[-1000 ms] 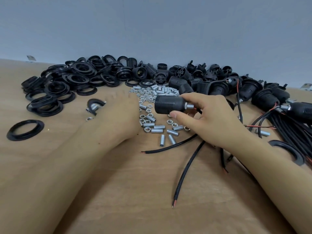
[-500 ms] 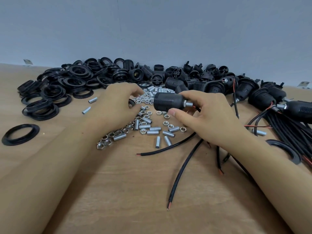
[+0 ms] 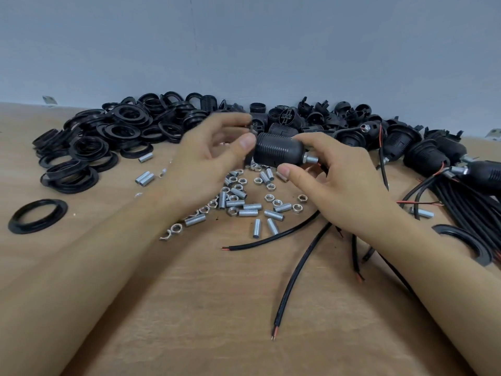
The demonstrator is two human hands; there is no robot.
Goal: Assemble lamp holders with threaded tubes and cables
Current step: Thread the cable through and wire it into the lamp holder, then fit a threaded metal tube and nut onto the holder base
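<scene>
My right hand (image 3: 347, 191) grips a black ribbed lamp holder (image 3: 279, 150) held sideways above the table, thumb underneath and fingers over the top. A short threaded tube (image 3: 312, 159) with a nut sticks out of its right end. My left hand (image 3: 206, 169) is raised at the holder's open left end, thumb at the rim and index finger curled just above. Motion blur hides whether it pinches a small part. Loose threaded tubes and nuts (image 3: 244, 204) lie below both hands. Black two-core cables (image 3: 273, 237) lie on the wood in front.
A heap of black threaded rings (image 3: 119, 131) fills the back left, with one ring (image 3: 38, 215) lying apart. Black holder parts (image 3: 325, 118) line the wall. Assembled holders with cables (image 3: 433, 156) lie at the right, beside another ring (image 3: 466, 240).
My left hand has lifted from the nuts and tubes up to the holder's open end. My right hand has kept its grip and raised the holder slightly.
</scene>
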